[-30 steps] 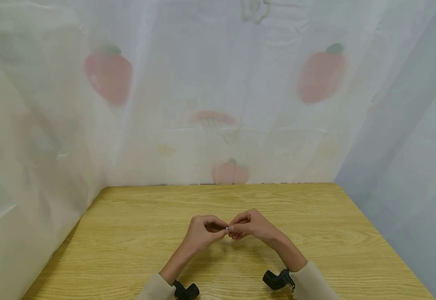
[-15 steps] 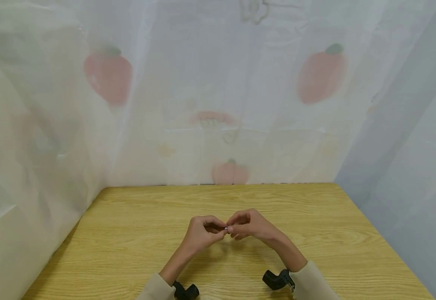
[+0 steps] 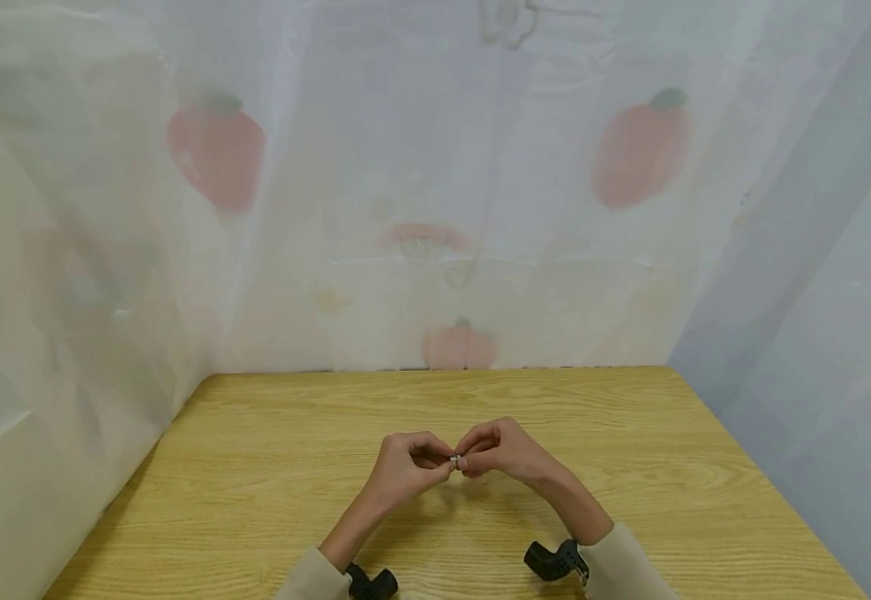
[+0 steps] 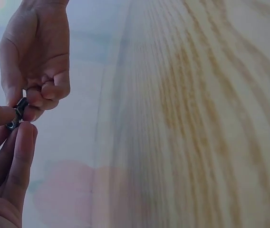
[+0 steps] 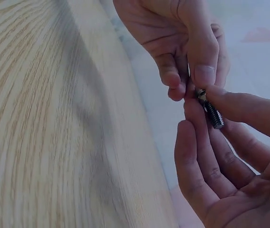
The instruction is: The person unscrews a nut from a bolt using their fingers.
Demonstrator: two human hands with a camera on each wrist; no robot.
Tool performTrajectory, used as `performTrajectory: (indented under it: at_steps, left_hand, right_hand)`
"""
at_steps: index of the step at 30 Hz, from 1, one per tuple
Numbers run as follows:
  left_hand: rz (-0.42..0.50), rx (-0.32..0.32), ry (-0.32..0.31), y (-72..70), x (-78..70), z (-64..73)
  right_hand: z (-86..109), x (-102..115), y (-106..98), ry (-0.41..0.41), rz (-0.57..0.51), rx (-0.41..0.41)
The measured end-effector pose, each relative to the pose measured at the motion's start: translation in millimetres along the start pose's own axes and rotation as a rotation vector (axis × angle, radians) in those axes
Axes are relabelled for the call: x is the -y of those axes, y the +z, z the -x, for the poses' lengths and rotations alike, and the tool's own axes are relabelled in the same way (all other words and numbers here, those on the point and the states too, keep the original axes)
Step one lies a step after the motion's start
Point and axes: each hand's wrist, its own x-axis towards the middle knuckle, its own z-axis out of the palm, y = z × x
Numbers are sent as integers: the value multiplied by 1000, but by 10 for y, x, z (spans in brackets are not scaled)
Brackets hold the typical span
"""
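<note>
A small dark metal screw (image 5: 214, 116) with a threaded shank is held between both hands, up off the table at the middle. My left hand (image 3: 402, 467) pinches one end of it between thumb and fingertips. From the other side my right hand (image 3: 508, 450) pinches it, the thumb lying along its side in the right wrist view. The threaded end points in toward the right palm there. In the left wrist view, the dark metal of the screw (image 4: 18, 114) shows between both sets of fingertips, its middle partly covered by them.
A wood-grain table (image 3: 292, 433) lies under the hands. A pale translucent curtain (image 3: 435, 167) with faded fruit prints hangs behind it and along both sides. Black wrist cameras (image 3: 551, 560) sit at the sleeve cuffs.
The right fingertips shift a little to the left, then back, on the screw. More of its metal shows between the hands now. Both arms stay almost in place.
</note>
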Motion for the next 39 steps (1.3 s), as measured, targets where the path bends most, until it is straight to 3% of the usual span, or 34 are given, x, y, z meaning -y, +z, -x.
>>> performTrajectory:
  at_steps: [5, 14, 32, 39]
  left_hand:
    - [17, -3, -2, 0, -14, -4]
    - [14, -22, 5, 3, 7, 4]
    - [34, -3, -34, -2, 42, -9]
    - [33, -17, -32, 8, 39, -15]
  right_hand:
    - [-5, -14, -1, 2, 17, -9]
    - [-12, 3, 10, 84, -15, 42]
    - [-4, -4, 39, -26, 19, -19]
    - [-5, 39, 38, 52, 47, -29]
